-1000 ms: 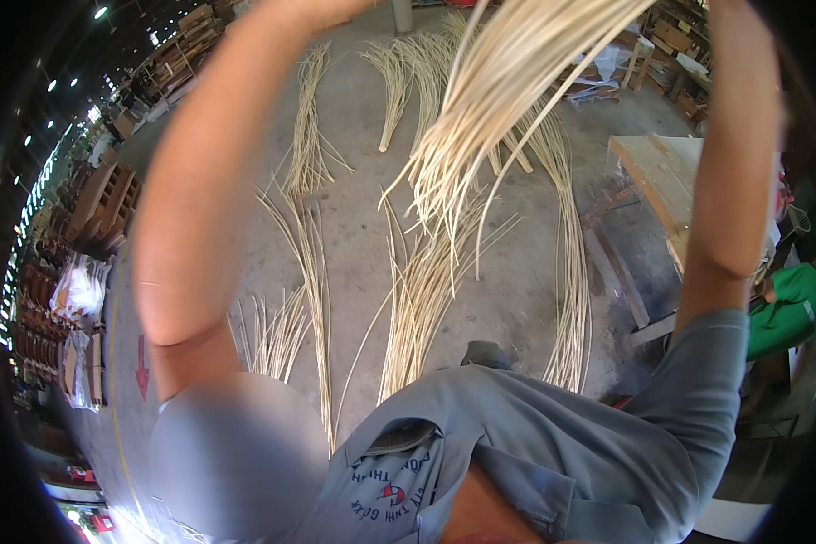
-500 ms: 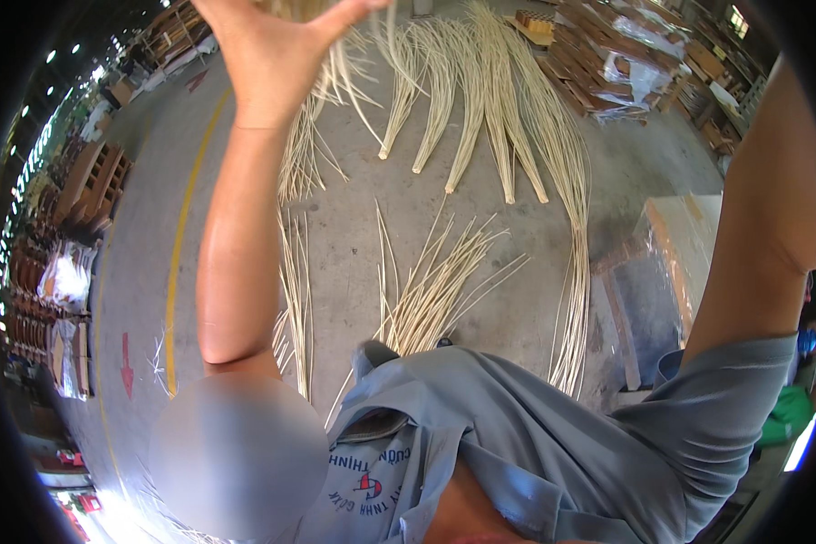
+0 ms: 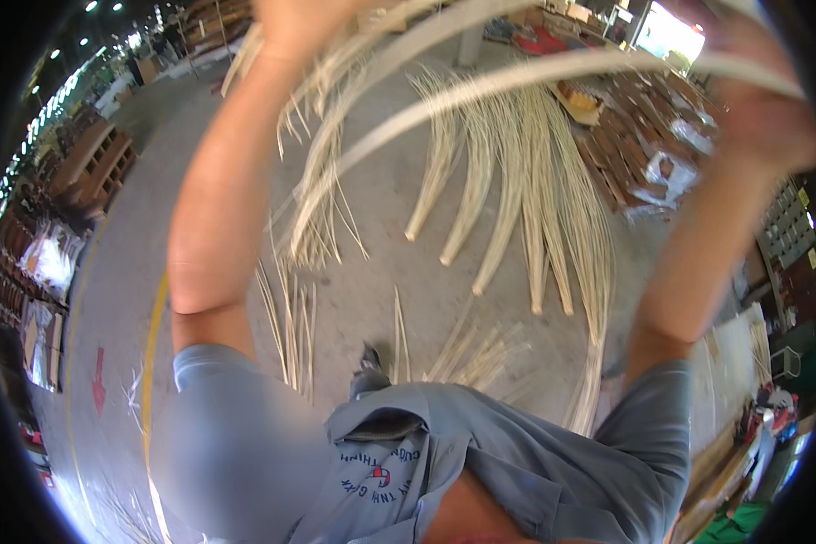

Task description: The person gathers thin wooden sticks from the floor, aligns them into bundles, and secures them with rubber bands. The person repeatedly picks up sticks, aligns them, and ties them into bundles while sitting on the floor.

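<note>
Both arms now up high, long pale cane strips [image 3: 517, 77] swung across top of head view since 0.5 s ago. L hand [image 3: 299, 23] at top edge, closed on strips. R hand [image 3: 766, 109] blurry, grip on same strips, can't tell how tight. More cane bundles [image 3: 517, 199] lie on grey floor [image 3: 381, 199] below.

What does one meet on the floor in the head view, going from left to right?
Red arrow mark → yellow floor line → short loose cane pieces → long cane bundles → stack of wooden boards.
</note>
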{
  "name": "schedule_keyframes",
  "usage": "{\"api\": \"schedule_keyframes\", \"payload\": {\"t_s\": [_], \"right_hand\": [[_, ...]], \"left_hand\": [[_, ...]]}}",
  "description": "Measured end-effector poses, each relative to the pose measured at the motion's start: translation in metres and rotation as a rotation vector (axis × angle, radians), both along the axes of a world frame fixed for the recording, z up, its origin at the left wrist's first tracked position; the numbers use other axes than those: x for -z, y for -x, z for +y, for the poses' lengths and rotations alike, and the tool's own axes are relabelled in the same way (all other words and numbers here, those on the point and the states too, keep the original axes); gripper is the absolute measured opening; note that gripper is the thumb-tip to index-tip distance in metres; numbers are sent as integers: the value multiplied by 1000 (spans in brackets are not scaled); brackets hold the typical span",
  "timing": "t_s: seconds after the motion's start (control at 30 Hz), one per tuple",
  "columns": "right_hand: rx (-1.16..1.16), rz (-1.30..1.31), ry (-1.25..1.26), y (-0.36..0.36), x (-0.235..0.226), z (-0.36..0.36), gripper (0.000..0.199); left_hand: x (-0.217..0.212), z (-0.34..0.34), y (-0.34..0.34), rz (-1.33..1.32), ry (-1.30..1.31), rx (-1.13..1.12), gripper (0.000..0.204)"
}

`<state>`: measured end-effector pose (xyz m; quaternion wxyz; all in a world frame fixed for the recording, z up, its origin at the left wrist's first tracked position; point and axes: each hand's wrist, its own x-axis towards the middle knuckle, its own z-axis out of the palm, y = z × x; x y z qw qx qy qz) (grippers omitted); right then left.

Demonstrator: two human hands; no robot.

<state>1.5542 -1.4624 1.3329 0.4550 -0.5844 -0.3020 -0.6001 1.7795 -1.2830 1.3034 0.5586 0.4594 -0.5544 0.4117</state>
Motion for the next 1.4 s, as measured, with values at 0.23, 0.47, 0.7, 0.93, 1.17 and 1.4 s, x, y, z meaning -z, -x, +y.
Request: {"api": "schedule_keyframes", "payload": {"t_s": [0.23, 0.47, 0.7, 0.93, 1.17, 1.4], "right_hand": [[-32, 13, -518, -204, 170, -67, 86], [-10, -40, -670, -343, 262, -165, 100], [-130, -28, -691, -445, 323, -349, 88], [-320, -26, -854, -574, 335, -511, 75], [-317, 21, -738, -713, 356, -656, 81], [-283, 114, -768, -837, 371, -773, 78]], "left_hand": [[54, -145, -115, -237, -388, -4, 64], [149, -268, -246, -255, -691, 355, 89], [185, -376, -427, -389, -816, -218, 107], [159, -522, -605, -379, -721, -369, 105], [200, -656, -762, -312, -721, -338, 103], [256, -784, -946, -205, -823, -251, 96]]}}
